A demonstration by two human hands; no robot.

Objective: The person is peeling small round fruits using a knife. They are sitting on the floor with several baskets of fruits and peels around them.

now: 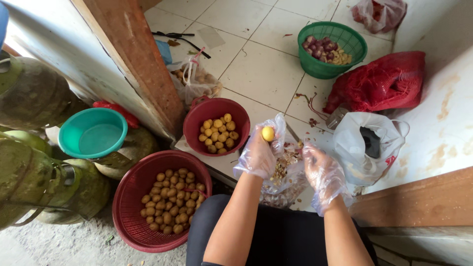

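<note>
Yellow, round and smooth, one peeled fruit (268, 133) sits pinched in the gloved left hand (257, 156). Right hand (323, 176) hangs loosely open beside two red baskets (129, 212)

A floor of pale square tiles (256, 69) runs toward twelve o'clock, lit by soft daylight. A brown wooden door frame (130, 59) slants at eleven o'clock beside a whitish wall (54, 34). At three o'clock another white wall (443, 113) — stained, patchy — rises; rough concrete ground (64, 246) lies at seven.
</note>
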